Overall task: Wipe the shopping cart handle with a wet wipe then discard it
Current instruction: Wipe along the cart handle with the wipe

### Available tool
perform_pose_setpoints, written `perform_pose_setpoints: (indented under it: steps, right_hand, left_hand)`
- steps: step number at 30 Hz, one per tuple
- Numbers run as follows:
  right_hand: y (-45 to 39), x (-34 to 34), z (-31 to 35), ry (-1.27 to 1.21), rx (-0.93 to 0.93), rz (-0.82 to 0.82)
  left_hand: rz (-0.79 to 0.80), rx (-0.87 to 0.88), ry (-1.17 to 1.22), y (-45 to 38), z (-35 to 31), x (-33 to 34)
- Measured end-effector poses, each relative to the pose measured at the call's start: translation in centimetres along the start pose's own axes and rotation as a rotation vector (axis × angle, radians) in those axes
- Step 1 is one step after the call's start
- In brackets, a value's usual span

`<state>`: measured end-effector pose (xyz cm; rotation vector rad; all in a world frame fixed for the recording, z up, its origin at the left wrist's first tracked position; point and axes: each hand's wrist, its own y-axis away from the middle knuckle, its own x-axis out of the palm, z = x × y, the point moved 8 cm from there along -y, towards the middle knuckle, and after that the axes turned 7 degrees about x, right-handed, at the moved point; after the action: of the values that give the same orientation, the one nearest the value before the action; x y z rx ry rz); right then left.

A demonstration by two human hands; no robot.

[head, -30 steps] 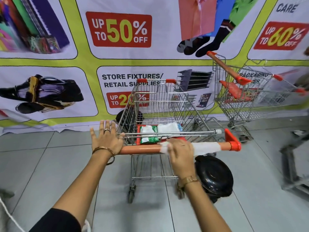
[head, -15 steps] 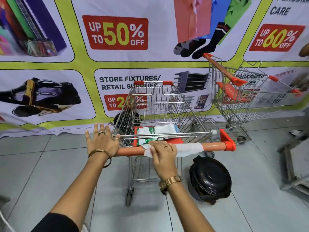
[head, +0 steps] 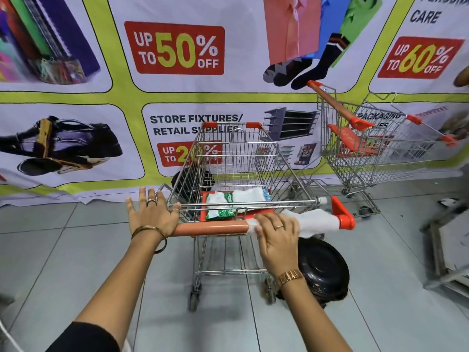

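Observation:
A wire shopping cart stands in front of me with an orange handle across its near end. A white wet wipe lies draped over the right half of the handle. My right hand presses the wipe against the bar just right of its middle. My left hand rests flat on the handle's left end, fingers spread. A green and white wipe packet lies on the cart's red child seat.
A black round bin sits on the floor under the handle's right end. A second cart stands at the right against a printed banner wall. A metal frame lies at the far right on the grey tiled floor.
My right hand slid left along the handle with the wipe, then back right toward the orange end cap. The left hand stayed on the left end.

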<state>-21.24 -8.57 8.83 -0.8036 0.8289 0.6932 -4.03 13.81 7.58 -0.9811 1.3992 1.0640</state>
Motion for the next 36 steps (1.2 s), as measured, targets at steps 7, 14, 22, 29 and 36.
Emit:
perform_pose_setpoints:
  steps: [7,14,22,29,36]
  right_hand:
    - [-1.6,-4.5,-7.3,0.137,0.045,-0.093]
    - [-0.2,-0.1,0.8,0.041,0.021,-0.025]
    - [-2.1,-4.4,-7.9,0.026,0.184,-0.099]
    - [-0.1,0.4,0.6,-0.021,0.118,-0.026]
    - [0.8,2.4,7.1,0.052,-0.217,0.048]
  left_hand:
    - [-0.01,0.016,0.02,0.1,-0.1,-0.1]
    - [-0.003,0.016,-0.014,0.1,-0.3,-0.2]
    - [-0.008,0.014,0.011,0.2,-0.4,-0.4]
    - [-0.018,0.021,0.011,0.5,-0.7,-0.4]
    - [-0.02,0.01,0.022,0.8,0.0,-0.6]
